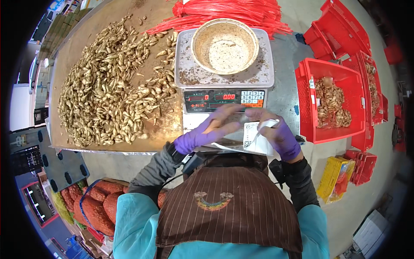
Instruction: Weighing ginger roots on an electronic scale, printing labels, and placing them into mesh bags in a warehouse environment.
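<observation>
My left hand [211, 129], in a purple glove with bare-looking fingertips, reaches across the front of the digital scale. Its fingers are stretched out and slightly apart, a little blurred, with nothing seen in them. My right hand [278, 131], gloved alike, has its fingers curled on a strip of white labels [253, 142] printed with small square codes. The strip hangs at the table's front edge below the scale's keypad panel [226, 100]. On the scale's grey tray [183, 60] stands a round, dirt-stained cream bowl [227, 52] with only specks of soil inside.
A wide heap of small tan, tapered pieces [112, 90], shells or bulbs, covers the table's left. Red mesh bags [241, 13] lie behind the scale. Red crates [332, 125], one with filled bags, stand at right. Filled red sacks [97, 205] and a yellow crate [332, 177] flank me.
</observation>
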### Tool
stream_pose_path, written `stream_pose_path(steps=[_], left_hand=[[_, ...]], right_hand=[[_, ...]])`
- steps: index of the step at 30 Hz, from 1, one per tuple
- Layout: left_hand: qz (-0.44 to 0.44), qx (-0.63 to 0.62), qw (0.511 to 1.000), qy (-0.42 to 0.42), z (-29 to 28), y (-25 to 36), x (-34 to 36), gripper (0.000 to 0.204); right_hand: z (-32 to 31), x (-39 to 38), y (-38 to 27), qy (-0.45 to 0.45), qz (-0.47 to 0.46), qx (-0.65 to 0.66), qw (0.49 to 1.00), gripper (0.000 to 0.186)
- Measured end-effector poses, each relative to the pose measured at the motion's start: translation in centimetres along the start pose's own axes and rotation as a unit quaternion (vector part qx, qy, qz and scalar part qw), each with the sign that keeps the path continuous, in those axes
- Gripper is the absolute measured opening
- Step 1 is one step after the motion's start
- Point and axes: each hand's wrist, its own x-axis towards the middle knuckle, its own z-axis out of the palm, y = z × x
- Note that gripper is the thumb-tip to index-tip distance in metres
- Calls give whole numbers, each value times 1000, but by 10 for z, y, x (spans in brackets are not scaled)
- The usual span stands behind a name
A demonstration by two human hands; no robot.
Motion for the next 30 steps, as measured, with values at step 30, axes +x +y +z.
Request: stream_pose_path(steps=[30], left_hand=[[-281,-198,939,-28,87,-59,101,30]], right_hand=[[-119,-42,34,81,101,-381,916,45]])
